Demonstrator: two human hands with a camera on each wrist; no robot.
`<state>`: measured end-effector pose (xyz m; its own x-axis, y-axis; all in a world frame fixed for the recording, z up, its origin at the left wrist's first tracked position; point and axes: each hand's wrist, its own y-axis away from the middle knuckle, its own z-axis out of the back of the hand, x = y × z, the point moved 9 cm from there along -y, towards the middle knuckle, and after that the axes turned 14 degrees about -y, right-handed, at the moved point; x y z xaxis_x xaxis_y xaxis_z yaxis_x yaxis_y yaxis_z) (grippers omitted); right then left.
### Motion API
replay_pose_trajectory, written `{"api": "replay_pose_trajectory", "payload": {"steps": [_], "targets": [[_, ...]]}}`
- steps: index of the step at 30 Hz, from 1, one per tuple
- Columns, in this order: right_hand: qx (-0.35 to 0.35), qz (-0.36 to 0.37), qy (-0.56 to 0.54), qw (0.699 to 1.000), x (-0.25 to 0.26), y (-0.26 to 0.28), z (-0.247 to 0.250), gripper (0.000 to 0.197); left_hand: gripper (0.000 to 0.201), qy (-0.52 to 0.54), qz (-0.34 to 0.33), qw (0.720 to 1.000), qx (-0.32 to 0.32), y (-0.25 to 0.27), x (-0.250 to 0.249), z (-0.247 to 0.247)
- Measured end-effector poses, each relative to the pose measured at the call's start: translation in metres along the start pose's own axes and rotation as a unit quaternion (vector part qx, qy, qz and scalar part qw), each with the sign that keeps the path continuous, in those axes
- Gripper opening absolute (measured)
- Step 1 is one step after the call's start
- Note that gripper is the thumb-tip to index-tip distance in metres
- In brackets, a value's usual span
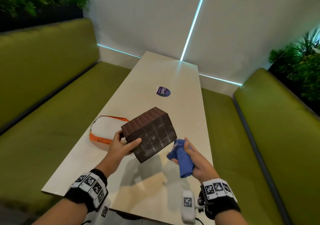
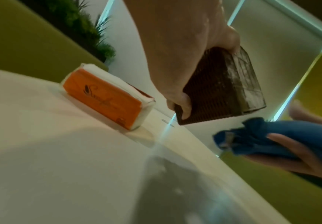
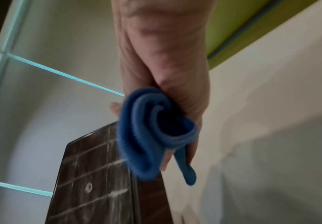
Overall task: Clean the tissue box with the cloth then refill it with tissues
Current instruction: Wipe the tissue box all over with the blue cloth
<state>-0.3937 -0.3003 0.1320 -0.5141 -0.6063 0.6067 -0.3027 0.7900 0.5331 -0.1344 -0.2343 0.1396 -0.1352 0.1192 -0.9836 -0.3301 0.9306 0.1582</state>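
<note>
The cloth is bunched in the right hand, box gripped tilted by the left hand, so those dusty grid lines should probably get wiped firmly.

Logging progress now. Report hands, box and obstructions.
Left hand holds tissue box off the table, underside up. Right hand grips blue cloth, beside box. Tissue pack waiting. Nothing blocking.
</note>
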Motion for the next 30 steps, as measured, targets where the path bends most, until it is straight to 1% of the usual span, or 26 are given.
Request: {"api": "replay_pose_trajectory", "payload": {"steps": [2,5,8,10,11,12,14,15,16,18,20,21,23,24,25,26,27,28,29,30], "targets": [[0.057,-0.025,-0.012,0.998,-0.015,0.002,-0.019,0.079,0.097,0.039,0.017,0.999,0.028,0.001,0.004,-0.010],[0.135,-0.047,0.010,0.990,-0.021,0.007,-0.045,0.089,0.090,0.063,0.021,0.992,0.104,0.008,0.004,-0.032],[0.148,-0.034,0.056,0.987,-0.013,0.007,-0.053,0.100,0.093,0.077,0.024,0.984,0.161,0.015,0.000,-0.045],[0.153,-0.026,0.083,0.984,-0.008,0.010,-0.055,0.097,0.095,0.056,0.017,0.980,0.192,0.018,-0.004,-0.047],[0.158,-0.019,0.103,0.982,-0.005,0.012,-0.056,0.092,0.100,0.036,0.018,0.978,0.203,0.019,-0.004,-0.045],[0.161,-0.013,0.124,0.979,-0.002,0.014,-0.056,0.086,0.109,0.018,0.025,0.977,0.211,0.018,-0.004,-0.042],[0.154,0.003,0.166,0.974,0.005,0.015,-0.054,0.072,0.135,-0.002,0.045,0.975,0.217,0.013,-0.004,-0.031],[0.155,0.012,0.188,0.970,0.008,0.016,-0.054,0.072,0.142,-0.019,0.042,0.975,0.216,0.010,-0.010,-0.025],[0.162,0.017,0.210,0.964,0.011,0.017,-0.055,0.076,0.142,-0.047,0.030,0.975,0.215,0.006,-0.017,-0.021],[0.182,0.024,0.259,0.948,0.011,0.019,-0.061,0.083,0.132,-0.115,-0.004,0.965,0.235,0.003,-0.033,-0.025],[0.197,0.022,0.298,0.934,0.007,0.019,-0.066,0.082,0.124,-0.163,-0.022,0.949,0.269,0.004,-0.043,-0.039],[0.202,0.017,0.309,0.929,0.005,0.019,-0.067,0.081,0.119,-0.179,-0.027,0.945,0.271,0.005,-0.046,-0.044],[0.209,0.017,0.314,0.926,0.006,0.018,-0.065,0.087,0.107,-0.193,-0.034,0.950,0.242,0.001,-0.050,-0.046],[0.196,0.022,0.307,0.931,0.011,0.018,-0.062,0.093,0.103,-0.195,-0.036,0.955,0.219,-0.001,-0.049,-0.044],[0.164,0.035,0.295,0.941,0.021,0.017,-0.056,0.094,0.101,-0.195,-0.038,0.961,0.193,-0.002,-0.048,-0.041],[0.123,0.063,0.286,0.948,0.033,0.015,-0.050,0.092,0.100,-0.195,-0.039,0.966,0.164,-0.004,-0.045,-0.037],[0.084,0.107,0.284,0.949,0.049,0.015,-0.046,0.085,0.100,-0.199,-0.044,0.970,0.135,-0.006,-0.042,-0.034],[0.058,0.161,0.294,0.940,0.065,0.016,-0.046,0.075,0.100,-0.210,-0.051,0.970,0.107,-0.007,-0.040,-0.031],[0.054,0.216,0.310,0.924,0.078,0.020,-0.052,0.070,0.102,-0.234,-0.063,0.967,0.083,-0.008,-0.039,-0.031],[0.063,0.257,0.331,0.906,0.085,0.027,-0.063,0.069,0.106,-0.265,-0.079,0.959,0.064,-0.008,-0.039,-0.033]]}}
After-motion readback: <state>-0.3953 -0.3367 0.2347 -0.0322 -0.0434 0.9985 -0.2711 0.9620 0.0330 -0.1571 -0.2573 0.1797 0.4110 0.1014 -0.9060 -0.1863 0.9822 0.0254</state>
